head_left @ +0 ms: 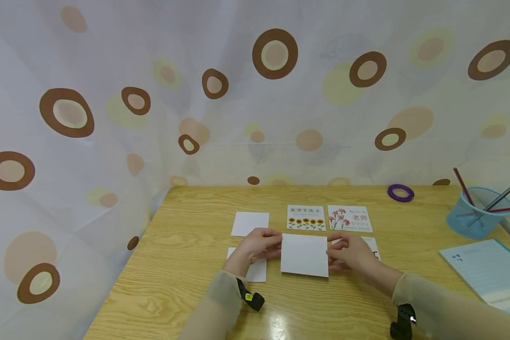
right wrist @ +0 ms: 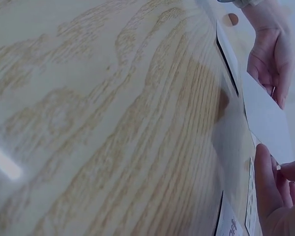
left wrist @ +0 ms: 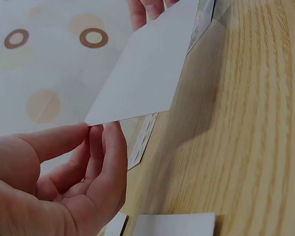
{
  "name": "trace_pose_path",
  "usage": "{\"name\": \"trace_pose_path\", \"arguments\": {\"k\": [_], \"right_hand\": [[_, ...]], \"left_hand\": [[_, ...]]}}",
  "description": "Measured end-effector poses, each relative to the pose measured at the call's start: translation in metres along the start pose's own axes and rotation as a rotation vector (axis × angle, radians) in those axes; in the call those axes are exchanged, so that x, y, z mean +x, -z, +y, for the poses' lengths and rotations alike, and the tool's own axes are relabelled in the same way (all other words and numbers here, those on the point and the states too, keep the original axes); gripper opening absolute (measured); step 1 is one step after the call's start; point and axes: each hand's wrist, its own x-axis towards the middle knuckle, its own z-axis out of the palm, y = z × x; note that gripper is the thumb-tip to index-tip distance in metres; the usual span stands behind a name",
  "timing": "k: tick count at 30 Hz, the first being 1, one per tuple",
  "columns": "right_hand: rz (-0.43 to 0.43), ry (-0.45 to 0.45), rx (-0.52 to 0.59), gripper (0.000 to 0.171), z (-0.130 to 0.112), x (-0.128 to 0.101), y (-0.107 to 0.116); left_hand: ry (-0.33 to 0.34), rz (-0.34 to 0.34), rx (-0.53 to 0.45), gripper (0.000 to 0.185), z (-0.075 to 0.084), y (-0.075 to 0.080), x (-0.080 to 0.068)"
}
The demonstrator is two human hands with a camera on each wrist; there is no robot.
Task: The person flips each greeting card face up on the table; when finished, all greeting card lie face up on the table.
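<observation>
Both hands hold a blank white card (head_left: 304, 255) above the table, one at each side. At its left edge, my left hand (head_left: 259, 245) pinches it between thumb and fingertips, seen closely in the left wrist view (left wrist: 73, 182). The right hand (head_left: 352, 252) pinches the opposite edge. The card's other face is hidden. Beside the left hand lie two white cards, an upper one (head_left: 250, 224) and a lower one (head_left: 258, 271) partly covered by that hand. Behind lie a sunflower card (head_left: 306, 218) and a pink-flower card (head_left: 350, 218). Another printed card (head_left: 371, 244) is partly behind my right hand.
At the right stands a blue cup (head_left: 469, 219) with several thin sticks or pencils. An open lined notebook (head_left: 484, 267) lies in front of it. Near the back edge is a purple ring (head_left: 401, 192). A spotted curtain (head_left: 238, 118) borders the wooden table (head_left: 187, 255).
</observation>
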Motion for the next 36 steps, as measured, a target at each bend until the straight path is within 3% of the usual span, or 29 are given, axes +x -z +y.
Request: {"name": "trace_pose_path", "arguments": {"k": [24, 36], "right_hand": [[0.011, 0.101, -0.014, 0.037, -0.0086, 0.0027, 0.0083], [-0.017, 0.127, 0.066, 0.032, -0.0067, 0.0035, 0.009]], "left_hand": [[0.035, 0.023, -0.074, 0.027, 0.0018, 0.0014, 0.0054], [0.04, -0.028, -0.088, 0.046, -0.0018, 0.0036, 0.0037]]}}
